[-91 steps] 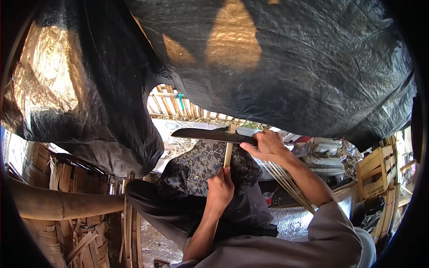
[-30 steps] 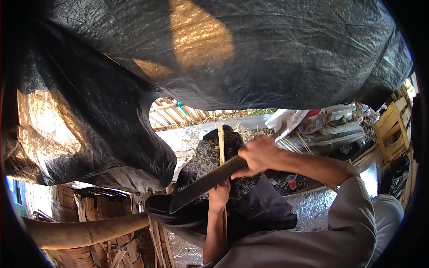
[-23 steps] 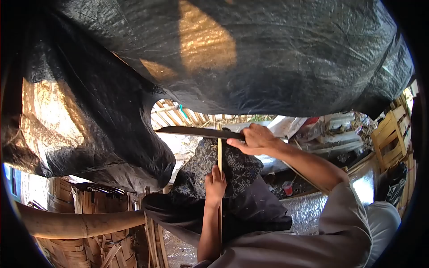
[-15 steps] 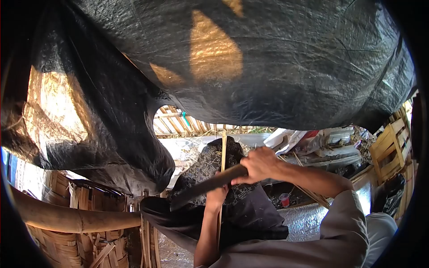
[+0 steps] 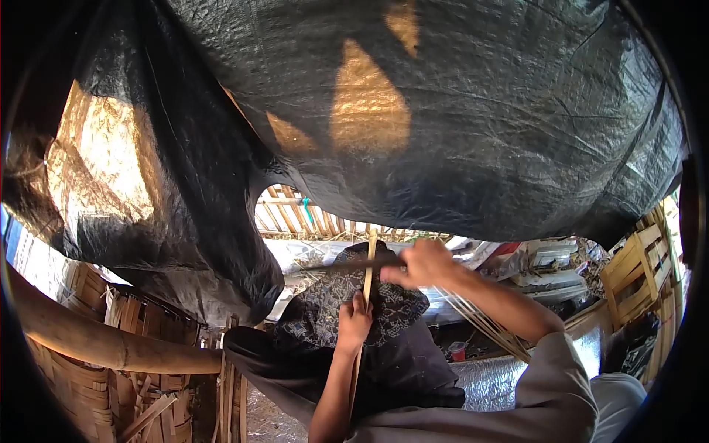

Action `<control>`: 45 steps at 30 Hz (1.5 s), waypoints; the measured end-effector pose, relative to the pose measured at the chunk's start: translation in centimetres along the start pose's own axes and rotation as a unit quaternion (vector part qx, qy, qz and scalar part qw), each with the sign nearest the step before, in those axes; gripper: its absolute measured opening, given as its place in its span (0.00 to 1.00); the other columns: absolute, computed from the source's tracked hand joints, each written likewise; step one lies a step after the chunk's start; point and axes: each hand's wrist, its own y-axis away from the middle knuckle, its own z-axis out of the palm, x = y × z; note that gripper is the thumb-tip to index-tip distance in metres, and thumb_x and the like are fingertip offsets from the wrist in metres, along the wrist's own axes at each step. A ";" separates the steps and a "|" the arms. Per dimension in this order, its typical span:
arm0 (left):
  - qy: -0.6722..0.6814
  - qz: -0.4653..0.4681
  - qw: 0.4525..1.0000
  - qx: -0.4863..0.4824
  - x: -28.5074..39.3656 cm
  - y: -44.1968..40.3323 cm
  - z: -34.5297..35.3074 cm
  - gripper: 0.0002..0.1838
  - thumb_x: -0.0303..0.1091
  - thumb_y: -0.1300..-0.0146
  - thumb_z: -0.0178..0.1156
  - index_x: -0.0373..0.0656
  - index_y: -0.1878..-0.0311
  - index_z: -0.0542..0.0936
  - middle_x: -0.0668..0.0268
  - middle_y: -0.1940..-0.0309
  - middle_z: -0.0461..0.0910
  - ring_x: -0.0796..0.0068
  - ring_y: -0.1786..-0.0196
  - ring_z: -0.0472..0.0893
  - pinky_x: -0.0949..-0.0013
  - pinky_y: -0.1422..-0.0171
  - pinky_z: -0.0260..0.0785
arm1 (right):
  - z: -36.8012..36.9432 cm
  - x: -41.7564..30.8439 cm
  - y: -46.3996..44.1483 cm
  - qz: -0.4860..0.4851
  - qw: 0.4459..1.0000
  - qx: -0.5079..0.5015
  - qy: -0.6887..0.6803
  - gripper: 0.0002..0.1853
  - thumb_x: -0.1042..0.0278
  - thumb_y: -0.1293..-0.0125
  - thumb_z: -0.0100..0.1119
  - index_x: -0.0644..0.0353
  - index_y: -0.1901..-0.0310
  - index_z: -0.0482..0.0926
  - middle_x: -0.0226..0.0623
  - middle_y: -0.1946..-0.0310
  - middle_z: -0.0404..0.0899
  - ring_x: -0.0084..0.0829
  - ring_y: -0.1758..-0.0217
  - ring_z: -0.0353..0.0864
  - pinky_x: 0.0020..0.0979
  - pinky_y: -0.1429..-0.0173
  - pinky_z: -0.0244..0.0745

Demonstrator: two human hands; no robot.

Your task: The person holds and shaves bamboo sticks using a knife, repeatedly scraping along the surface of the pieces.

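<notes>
My left hand (image 5: 354, 325) is closed round a long pale bamboo strip (image 5: 368, 284), which runs up and away from me over my lap. Beneath it, a dark cloth with a light pattern (image 5: 317, 314) covers my knee. My right hand (image 5: 428, 264) grips the handle of a machete (image 5: 336, 263), its dark blade slightly blurred and pointing left. The blade lies across the strip near its far end, above my left hand. Whether the edge bites into the strip, I cannot tell.
A black plastic sheet (image 5: 480, 133) hangs low in front. On the left are a thick bamboo pole (image 5: 118, 354) and woven bamboo baskets (image 5: 70, 380). Thin strips (image 5: 484, 325) lie under my right forearm, near a red cup (image 5: 458, 351). Woven bamboo (image 5: 646, 258) stands at right.
The machete has moved up and away from my left hand towards the strip's far end, and its blade has turned from slanting to nearly level. My left hand still grips the strip.
</notes>
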 end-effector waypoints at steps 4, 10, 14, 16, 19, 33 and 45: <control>-0.193 0.056 0.979 0.030 0.4 -0.8 0.3 0.25 0.40 0.30 0.42 0.35 0.83 0.69 0.64 0.90 0.66 0.76 0.84 0.66 0.67 0.78 0.59 | 0.3 0.6 -1.2 0.061 0.994 0.084 -0.039 0.46 0.25 0.41 0.36 0.71 0.84 0.76 0.45 0.90 0.71 0.40 0.85 0.77 0.40 0.80 0.73; -0.200 0.345 0.916 0.048 -1.2 -0.3 0.6 0.21 0.35 0.32 0.44 0.30 0.78 0.73 0.49 0.86 0.73 0.54 0.81 0.76 0.60 0.75 0.64 | -0.3 -3.9 2.1 -0.051 0.997 -0.055 0.016 0.41 0.22 0.50 0.46 0.62 0.76 0.81 0.48 0.88 0.74 0.46 0.82 0.79 0.41 0.75 0.75; -0.312 0.195 0.927 0.069 1.2 1.1 0.7 0.21 0.34 0.33 0.45 0.29 0.80 0.72 0.44 0.84 0.72 0.45 0.78 0.76 0.58 0.75 0.64 | -0.6 -0.4 -0.6 0.023 1.000 0.003 0.018 0.45 0.20 0.46 0.36 0.65 0.79 0.80 0.42 0.90 0.73 0.38 0.86 0.77 0.41 0.81 0.72; -0.314 0.162 0.934 0.047 1.7 1.2 0.7 0.23 0.36 0.30 0.43 0.29 0.79 0.70 0.49 0.88 0.68 0.59 0.87 0.68 0.60 0.78 0.59 | -0.7 2.2 -3.0 0.168 0.979 0.115 -0.025 0.45 0.24 0.41 0.33 0.68 0.78 0.80 0.44 0.87 0.74 0.40 0.82 0.79 0.42 0.79 0.74; -0.293 0.167 0.940 0.050 1.0 0.8 0.8 0.24 0.36 0.31 0.43 0.30 0.81 0.71 0.50 0.90 0.68 0.58 0.85 0.72 0.61 0.79 0.59 | -1.2 2.1 -3.1 0.197 0.980 0.014 -0.018 0.44 0.29 0.37 0.32 0.69 0.78 0.80 0.48 0.86 0.75 0.45 0.76 0.81 0.43 0.73 0.76; -0.139 0.024 0.990 -0.015 1.7 1.0 0.5 0.31 0.48 0.30 0.46 0.36 0.86 0.66 0.75 0.91 0.60 0.86 0.83 0.59 0.71 0.81 0.50 | 8.5 3.5 2.7 0.245 0.833 0.016 -0.496 0.35 0.32 0.34 0.26 0.60 0.79 0.65 0.27 0.86 0.63 0.28 0.82 0.64 0.34 0.76 0.61; -0.170 0.109 0.979 -0.015 1.0 0.2 0.9 0.29 0.47 0.29 0.41 0.33 0.80 0.70 0.64 0.89 0.66 0.72 0.83 0.65 0.62 0.76 0.58 | 1.4 -1.6 -0.3 -0.017 0.999 0.034 0.009 0.38 0.23 0.50 0.49 0.61 0.74 0.80 0.47 0.86 0.76 0.45 0.79 0.81 0.44 0.74 0.76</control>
